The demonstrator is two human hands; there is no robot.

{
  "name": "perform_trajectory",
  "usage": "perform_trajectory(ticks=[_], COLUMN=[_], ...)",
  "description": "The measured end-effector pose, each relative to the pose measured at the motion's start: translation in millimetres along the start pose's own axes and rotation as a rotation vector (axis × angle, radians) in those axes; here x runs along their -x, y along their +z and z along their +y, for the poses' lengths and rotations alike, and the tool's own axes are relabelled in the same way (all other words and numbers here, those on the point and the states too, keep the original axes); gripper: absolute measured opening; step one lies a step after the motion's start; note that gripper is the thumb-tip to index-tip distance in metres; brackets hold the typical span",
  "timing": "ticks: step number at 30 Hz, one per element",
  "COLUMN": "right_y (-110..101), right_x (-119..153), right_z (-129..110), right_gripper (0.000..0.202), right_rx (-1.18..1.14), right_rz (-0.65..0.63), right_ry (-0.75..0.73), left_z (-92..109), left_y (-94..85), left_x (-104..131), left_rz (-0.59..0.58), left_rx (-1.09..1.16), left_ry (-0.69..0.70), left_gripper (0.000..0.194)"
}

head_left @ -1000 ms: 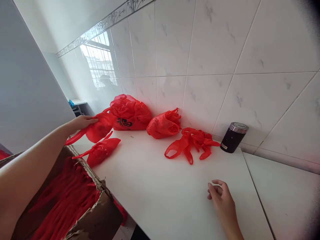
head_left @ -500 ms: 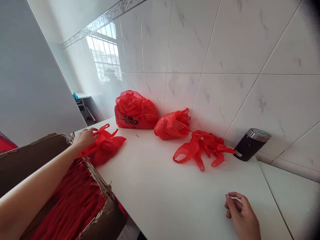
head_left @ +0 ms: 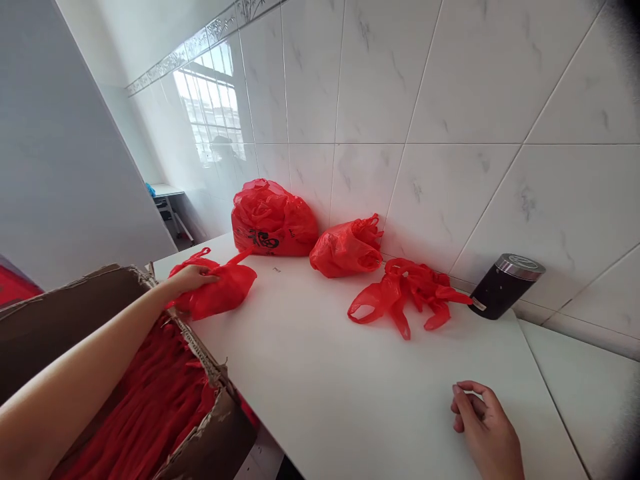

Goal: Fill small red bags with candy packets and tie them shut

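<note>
The left hand [head_left: 193, 279] lies on a red plastic carrier bag [head_left: 227, 293] at left centre of the frame, its fingertips on the film; whether they are closed on it cannot be told. The bag is bunched, with loops of plastic projecting above it, and sits at the edge of a white tabletop [head_left: 320, 373], directly beside the rim of an open cardboard box [head_left: 215, 427]. The box occupies the lower left; its edges are ragged and it contains layered red material [head_left: 150, 407]. The left forearm crosses over the box opening.

The right hand [head_left: 485, 423] is at the lower right, above or on the tabletop. It is released: fingers loosely curled, thumb near the index finger.

Along the tiled wall [head_left: 375, 80], from centre left to right, are a large, full red bag [head_left: 275, 220] with black printing, a smaller rolled red bag [head_left: 343, 250], and a crumpled red bag [head_left: 400, 293] with a handle loop spread toward the left. The crumpled bag's tip reaches a black flask [head_left: 500, 290] with a metallic lid.
</note>
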State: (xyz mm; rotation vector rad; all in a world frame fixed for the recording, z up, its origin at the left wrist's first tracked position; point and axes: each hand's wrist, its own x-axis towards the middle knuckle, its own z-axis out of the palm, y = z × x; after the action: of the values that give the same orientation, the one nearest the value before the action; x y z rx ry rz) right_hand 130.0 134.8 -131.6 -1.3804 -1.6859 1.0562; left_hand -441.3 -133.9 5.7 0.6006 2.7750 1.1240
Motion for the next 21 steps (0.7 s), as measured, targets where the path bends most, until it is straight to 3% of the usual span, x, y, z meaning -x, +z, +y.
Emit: perform_trajectory(ticks=[5,11,18,21], right_y=[0.1,1.3,2.2,2.1], right_x=[-0.2,-1.2,-0.6,0.3], right_z=[1.6,2.5,3.7,0.3], right_gripper=[0.047,0.046,0.043,0.045], right_rx=[0.01,0.043,0.005,-0.027], right_rz=[-0.01,0.011,0.002,0.012], right_ry=[-0.007,-0.036,-0.027,-0.029], left_z=[6.4,-5.1,8.4,3.6], left_y=[-31.4,-29.4,-36.7,-31.1], left_x=[-13.7,-23.0,-14.4,-7.3], left_rz=[-0.045,-0.118,0.029,0.084], left_rx=[-0.362,-0.514,-0.598,-0.626], left_ry=[-0.035,-0.054,0.179,0.275], left_gripper=[0.035,0.034,0.035,0.033])
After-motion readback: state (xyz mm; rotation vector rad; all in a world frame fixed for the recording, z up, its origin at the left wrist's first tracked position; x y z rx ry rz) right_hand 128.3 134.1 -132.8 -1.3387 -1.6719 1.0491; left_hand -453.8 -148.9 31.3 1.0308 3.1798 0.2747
